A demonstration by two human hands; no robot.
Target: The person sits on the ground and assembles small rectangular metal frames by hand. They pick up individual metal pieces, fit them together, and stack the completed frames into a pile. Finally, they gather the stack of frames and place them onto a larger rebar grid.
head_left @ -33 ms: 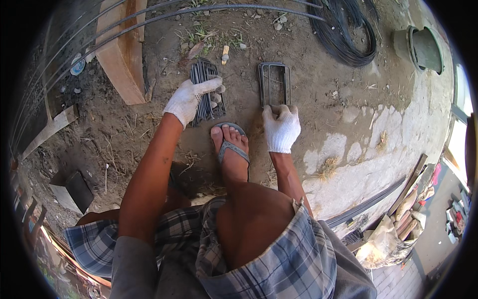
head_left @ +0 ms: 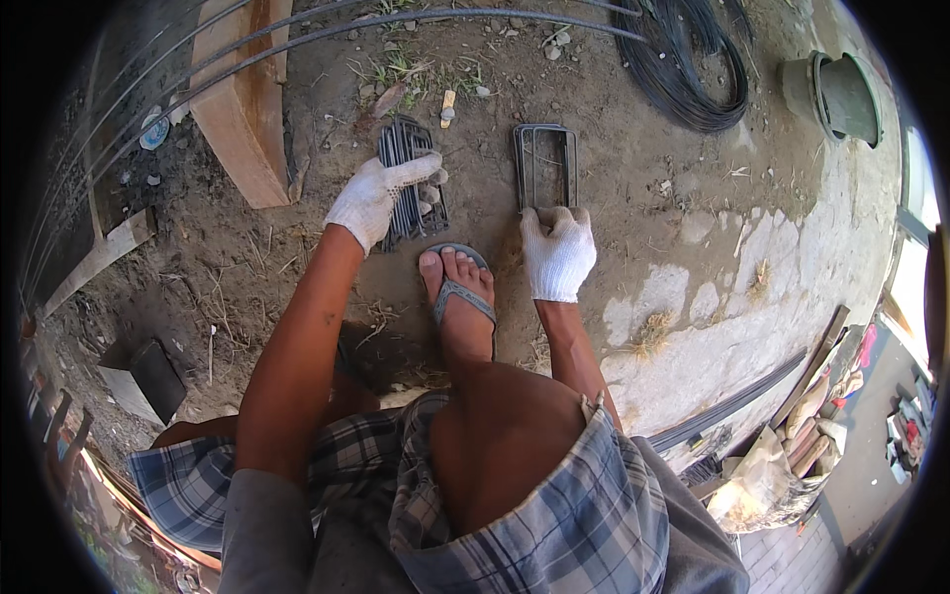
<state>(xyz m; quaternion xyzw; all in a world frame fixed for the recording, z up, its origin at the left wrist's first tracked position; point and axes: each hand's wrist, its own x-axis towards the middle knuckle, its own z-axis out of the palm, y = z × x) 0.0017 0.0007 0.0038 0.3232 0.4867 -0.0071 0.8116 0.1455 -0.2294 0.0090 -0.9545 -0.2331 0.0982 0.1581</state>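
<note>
On the dirt ahead of my foot lies a stack of bent steel rod stirrups (head_left: 404,213). My left hand (head_left: 371,193), in a white knit glove, rests on its left side. One finger stretches flat across the top of the stack, and the other fingers are mostly hidden. To the right, a few rectangular steel stirrups (head_left: 572,163) lie almost on top of each other. My gloved right hand (head_left: 558,252) pinches their near end with curled fingers. Small stones (head_left: 427,203) show on the stack's right part.
A wooden plank (head_left: 242,129) and long curved steel rods (head_left: 396,17) cross the far left. At the far right are a coil of black wire (head_left: 717,89) and a grey bucket (head_left: 851,99). My sandalled foot (head_left: 463,287) stands between the hands. Thin rods (head_left: 732,401) lie along the right.
My right hand and the rectangular stirrups it pinches have shifted very slightly. My left hand and the stack under it look unmoved.
</note>
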